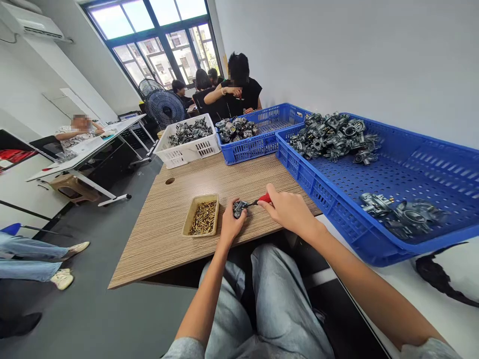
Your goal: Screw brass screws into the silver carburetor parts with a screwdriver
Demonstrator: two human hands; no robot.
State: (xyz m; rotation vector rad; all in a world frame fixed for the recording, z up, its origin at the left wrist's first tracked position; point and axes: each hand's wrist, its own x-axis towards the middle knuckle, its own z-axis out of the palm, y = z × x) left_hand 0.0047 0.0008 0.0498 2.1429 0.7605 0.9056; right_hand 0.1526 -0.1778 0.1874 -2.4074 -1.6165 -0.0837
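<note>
Just above the wooden table [157,224], my left hand [232,223] grips a small grey metal carburetor [238,208] between thumb and fingers. My right hand [290,209] is closed round the red handle of a screwdriver [265,198]. Its dark shaft points left, and the tip meets the right side of the carburetor; the exact contact spot is too small to make out. Left of my left hand stands a cream tray [184,229] holding many small brass-coloured parts [204,218], long and thin like jets or screws.
At right, a large blue crate [322,199] holds a heap of carburetors [333,134] and several more near its front. A smaller blue crate [247,152] and a white crate [190,155], both with metal parts, line the table's far edge. Behind them sits a co-worker [243,89].
</note>
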